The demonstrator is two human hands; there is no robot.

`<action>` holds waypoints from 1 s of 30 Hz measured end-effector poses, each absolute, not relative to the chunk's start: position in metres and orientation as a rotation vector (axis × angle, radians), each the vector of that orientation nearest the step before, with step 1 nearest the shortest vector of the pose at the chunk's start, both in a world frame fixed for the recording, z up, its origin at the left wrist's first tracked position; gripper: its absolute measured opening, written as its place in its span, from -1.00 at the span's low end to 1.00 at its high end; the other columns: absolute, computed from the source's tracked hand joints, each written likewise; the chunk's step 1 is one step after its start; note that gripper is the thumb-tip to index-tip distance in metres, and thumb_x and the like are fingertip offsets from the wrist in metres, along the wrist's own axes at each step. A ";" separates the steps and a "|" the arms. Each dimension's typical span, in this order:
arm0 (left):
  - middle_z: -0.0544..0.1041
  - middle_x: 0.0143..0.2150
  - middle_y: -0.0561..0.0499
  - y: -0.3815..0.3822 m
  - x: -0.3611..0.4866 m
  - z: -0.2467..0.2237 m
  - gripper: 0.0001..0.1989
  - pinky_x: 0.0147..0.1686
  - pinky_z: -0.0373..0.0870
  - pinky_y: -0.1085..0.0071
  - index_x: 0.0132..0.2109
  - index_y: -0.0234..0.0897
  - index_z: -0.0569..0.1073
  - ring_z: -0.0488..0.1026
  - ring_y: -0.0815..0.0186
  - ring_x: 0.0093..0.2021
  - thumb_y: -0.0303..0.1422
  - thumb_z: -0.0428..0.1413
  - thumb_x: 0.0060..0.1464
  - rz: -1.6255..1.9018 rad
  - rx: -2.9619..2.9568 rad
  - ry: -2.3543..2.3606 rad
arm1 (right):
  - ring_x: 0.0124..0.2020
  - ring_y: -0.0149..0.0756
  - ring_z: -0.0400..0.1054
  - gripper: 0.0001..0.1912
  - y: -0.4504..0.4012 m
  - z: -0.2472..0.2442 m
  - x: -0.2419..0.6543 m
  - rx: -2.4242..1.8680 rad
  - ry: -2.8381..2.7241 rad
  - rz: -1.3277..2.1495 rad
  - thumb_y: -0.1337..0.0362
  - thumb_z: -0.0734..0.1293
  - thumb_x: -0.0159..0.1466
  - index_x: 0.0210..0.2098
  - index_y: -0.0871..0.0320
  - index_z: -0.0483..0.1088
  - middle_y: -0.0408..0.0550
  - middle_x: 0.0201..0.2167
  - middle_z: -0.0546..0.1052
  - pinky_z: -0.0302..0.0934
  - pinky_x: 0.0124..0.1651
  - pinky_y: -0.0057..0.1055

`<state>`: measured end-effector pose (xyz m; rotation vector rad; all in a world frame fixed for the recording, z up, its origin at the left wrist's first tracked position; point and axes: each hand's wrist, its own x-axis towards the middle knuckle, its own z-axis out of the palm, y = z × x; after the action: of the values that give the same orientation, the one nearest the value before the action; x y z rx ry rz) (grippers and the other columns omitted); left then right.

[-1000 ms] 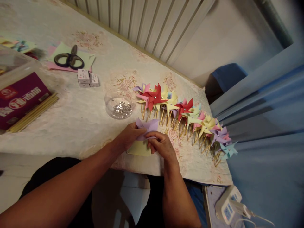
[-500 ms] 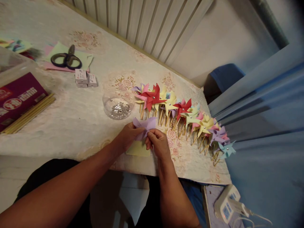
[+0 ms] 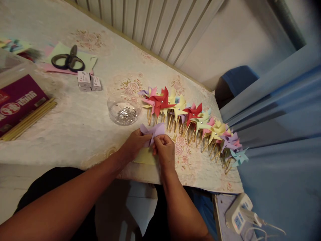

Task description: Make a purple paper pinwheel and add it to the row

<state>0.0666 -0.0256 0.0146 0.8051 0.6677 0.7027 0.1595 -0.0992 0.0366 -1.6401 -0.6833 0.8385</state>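
Note:
A purple paper pinwheel (image 3: 158, 129), its points folded in, is held above the near edge of the table. My left hand (image 3: 136, 142) grips it from the left, fingers closed on the paper. From the right, my right hand (image 3: 164, 150) pinches it near the centre; whatever may lie between those fingertips is too small to make out. Under my hands lies a yellow paper sheet (image 3: 145, 157), partly covered. Just beyond them stands a clear round dish (image 3: 110, 112) with many small shiny metal fasteners (image 3: 126, 113) in it.
Finished pinwheels on sticks (image 3: 179, 108) run in a row along the right. Scissors (image 3: 69, 61) lie on coloured paper (image 3: 87, 62) near small white boxes (image 3: 84, 78). A purple package (image 3: 21, 100) and wooden sticks (image 3: 32, 118) are at left, a power strip (image 3: 238, 212) at lower right.
My right hand has shifted slightly left and its fingers have bent closer in on the pinwheel's centre. My left hand keeps its hold. The view has moved a little.

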 end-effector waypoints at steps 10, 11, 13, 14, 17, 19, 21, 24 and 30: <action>0.50 -0.46 0.10 -0.025 0.069 0.015 -0.80 -0.38 0.27 0.48 -0.39 -0.34 0.48 0.35 0.41 -0.45 -0.38 0.25 -0.27 0.718 0.734 0.708 | -0.74 -0.53 0.04 -0.84 -0.096 0.028 0.161 -1.697 -0.629 0.767 0.22 0.35 0.09 -0.53 0.12 0.31 -0.34 -0.75 0.30 -0.11 -0.67 -0.55; 0.50 -0.46 0.10 -0.025 0.069 0.014 -0.79 -0.38 0.27 0.48 -0.39 -0.35 0.49 0.34 0.41 -0.45 -0.39 0.26 -0.27 0.720 0.730 0.715 | -0.73 -0.53 0.03 -0.84 -0.096 0.028 0.162 -1.700 -0.628 0.755 0.23 0.35 0.08 -0.54 0.12 0.30 -0.34 -0.75 0.29 -0.11 -0.66 -0.54; 0.50 -0.46 0.11 -0.025 0.069 0.013 -0.79 -0.38 0.26 0.49 -0.38 -0.36 0.49 0.34 0.42 -0.45 -0.39 0.26 -0.27 0.722 0.729 0.715 | -0.72 -0.51 0.03 -0.86 -0.096 0.027 0.162 -1.711 -0.630 0.742 0.23 0.34 0.08 -0.55 0.11 0.30 -0.34 -0.75 0.27 -0.11 -0.64 -0.53; 0.50 -0.46 0.11 -0.025 0.069 0.012 -0.78 -0.38 0.26 0.49 -0.37 -0.36 0.50 0.34 0.42 -0.45 -0.38 0.27 -0.26 0.719 0.731 0.714 | -0.71 -0.51 0.03 -0.86 -0.096 0.027 0.162 -1.721 -0.635 0.735 0.24 0.33 0.07 -0.55 0.11 0.30 -0.34 -0.74 0.27 -0.10 -0.63 -0.52; 0.50 -0.46 0.10 -0.025 0.069 0.010 -0.78 -0.37 0.27 0.48 -0.35 -0.36 0.51 0.35 0.40 -0.44 -0.38 0.27 -0.25 0.712 0.743 0.719 | -0.68 -0.49 0.03 -0.86 -0.096 0.027 0.163 -1.748 -0.662 0.703 0.24 0.32 0.06 -0.57 0.11 0.29 -0.33 -0.72 0.26 -0.06 -0.59 -0.51; 0.51 -0.46 0.10 -0.025 0.069 0.010 -0.78 -0.37 0.28 0.47 -0.35 -0.36 0.52 0.36 0.39 -0.44 -0.38 0.27 -0.25 0.709 0.753 0.728 | -0.66 -0.48 0.05 -0.86 -0.095 0.028 0.163 -1.760 -0.675 0.690 0.24 0.32 0.06 -0.58 0.11 0.29 -0.32 -0.71 0.26 -0.05 -0.57 -0.50; 0.52 -0.45 0.09 -0.025 0.069 0.011 -0.78 -0.35 0.29 0.47 -0.34 -0.35 0.53 0.37 0.38 -0.43 -0.39 0.27 -0.24 0.712 0.756 0.723 | -0.65 -0.48 0.06 -0.86 -0.095 0.029 0.163 -1.767 -0.682 0.691 0.24 0.32 0.05 -0.58 0.10 0.28 -0.32 -0.70 0.26 -0.04 -0.56 -0.50; 0.52 -0.45 0.09 -0.026 0.069 0.011 -0.78 -0.32 0.30 0.47 -0.34 -0.35 0.53 0.39 0.38 -0.42 -0.39 0.25 -0.24 0.716 0.751 0.711 | -0.64 -0.48 0.06 -0.85 -0.095 0.029 0.163 -1.773 -0.689 0.694 0.24 0.32 0.05 -0.58 0.10 0.27 -0.31 -0.69 0.25 -0.05 -0.56 -0.49; 0.53 -0.44 0.09 -0.026 0.068 0.012 -0.80 -0.33 0.31 0.46 -0.34 -0.33 0.54 0.40 0.37 -0.41 -0.38 0.26 -0.23 0.717 0.795 0.733 | -0.67 -0.48 0.05 -0.84 -0.095 0.027 0.164 -1.757 -0.682 0.729 0.22 0.33 0.05 -0.57 0.10 0.27 -0.32 -0.71 0.26 -0.05 -0.57 -0.49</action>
<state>0.0683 -0.0255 0.0121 0.7950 0.7335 0.7175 0.1642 -0.0950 0.0268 -1.7574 -0.6823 0.7287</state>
